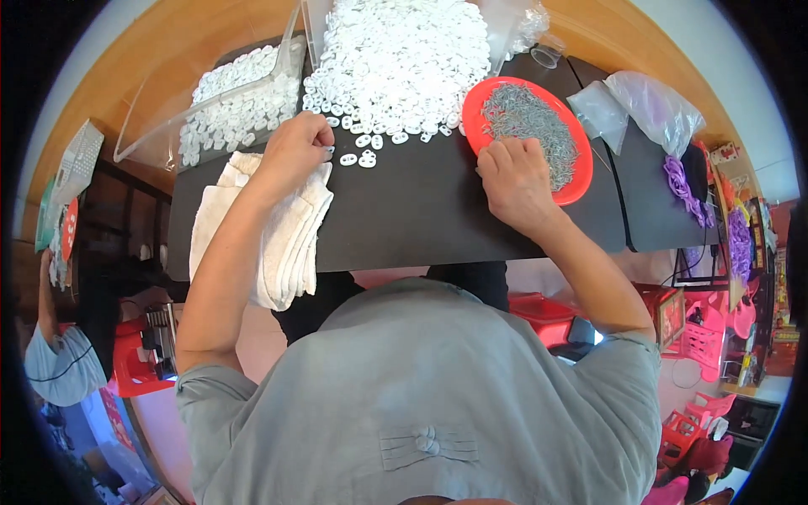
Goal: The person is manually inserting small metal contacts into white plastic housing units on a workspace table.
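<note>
My left hand [293,151] is closed above a folded cream cloth [290,227], and a bit of a small white plastic piece shows at its fingertips. My right hand [515,178] rests at the near left rim of a red plate [576,187], its fingers drawn together; whatever they hold is hidden. Thin grey metal pins or nails [530,118] fill the plate. Beyond my hands spreads a large heap of white oval plastic pieces with two holes [404,59]. A few loose white pieces [367,158] lie on the dark table between my hands.
A clear plastic bin [143,135] holding more white pieces stands at the left. Clear plastic bags [652,105] and a purple strap bundle [683,189] lie at the right, past a seam in the table [404,227]. Another person's sleeve [63,362] shows at far left.
</note>
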The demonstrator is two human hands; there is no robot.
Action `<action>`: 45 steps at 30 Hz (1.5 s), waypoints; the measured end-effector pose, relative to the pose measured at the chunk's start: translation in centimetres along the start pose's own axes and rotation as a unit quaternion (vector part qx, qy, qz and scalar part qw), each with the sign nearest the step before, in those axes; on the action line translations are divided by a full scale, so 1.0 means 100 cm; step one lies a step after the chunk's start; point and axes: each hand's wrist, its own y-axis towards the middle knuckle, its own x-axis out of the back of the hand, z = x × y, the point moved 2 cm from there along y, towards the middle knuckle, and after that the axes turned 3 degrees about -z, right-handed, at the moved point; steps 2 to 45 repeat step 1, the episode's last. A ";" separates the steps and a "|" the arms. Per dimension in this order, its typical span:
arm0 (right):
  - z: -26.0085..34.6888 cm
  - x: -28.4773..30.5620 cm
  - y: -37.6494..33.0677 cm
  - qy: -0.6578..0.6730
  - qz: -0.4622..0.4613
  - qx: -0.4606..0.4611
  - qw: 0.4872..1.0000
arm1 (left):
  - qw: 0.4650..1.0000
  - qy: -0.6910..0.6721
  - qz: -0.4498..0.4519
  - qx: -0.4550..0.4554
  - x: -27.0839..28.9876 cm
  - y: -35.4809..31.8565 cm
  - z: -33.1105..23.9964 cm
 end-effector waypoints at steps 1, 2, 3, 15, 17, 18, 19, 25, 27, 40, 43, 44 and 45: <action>0.000 0.000 -0.001 0.000 0.001 -0.001 1.000 | 1.000 0.004 0.000 -0.003 0.001 0.001 -0.001; 0.000 0.000 -0.001 0.000 0.001 -0.001 1.000 | 1.000 0.004 0.000 -0.003 0.001 0.001 -0.001; 0.000 0.000 -0.001 0.000 0.001 -0.001 1.000 | 1.000 0.004 0.000 -0.003 0.001 0.001 -0.001; 0.000 0.000 -0.001 0.000 0.001 -0.001 1.000 | 1.000 0.004 0.000 -0.003 0.001 0.001 -0.001; 0.000 0.000 -0.001 0.000 0.001 -0.001 1.000 | 1.000 0.004 0.000 -0.003 0.001 0.001 -0.001; 0.000 0.000 -0.001 0.000 0.001 -0.001 1.000 | 1.000 0.004 0.000 -0.003 0.001 0.001 -0.001; 0.000 0.000 -0.001 0.000 0.001 -0.001 1.000 | 1.000 0.004 0.000 -0.003 0.001 0.001 -0.001; 0.000 0.000 -0.001 0.000 0.001 -0.001 1.000 | 1.000 0.004 0.000 -0.003 0.001 0.001 -0.001; 0.000 0.000 -0.001 0.000 0.001 -0.001 1.000 | 1.000 0.004 0.000 -0.003 0.001 0.001 -0.001; 0.000 0.000 -0.001 0.000 0.001 -0.001 1.000 | 1.000 0.004 0.000 -0.003 0.001 0.001 -0.001; 0.000 0.000 -0.001 0.000 0.001 -0.001 1.000 | 1.000 0.004 0.000 -0.003 0.001 0.001 -0.001; 0.000 0.000 -0.001 0.000 0.001 -0.001 1.000 | 1.000 0.004 0.000 -0.003 0.001 0.001 -0.001; 0.000 0.000 -0.001 0.000 0.001 -0.001 1.000 | 1.000 0.004 0.000 -0.003 0.001 0.001 -0.001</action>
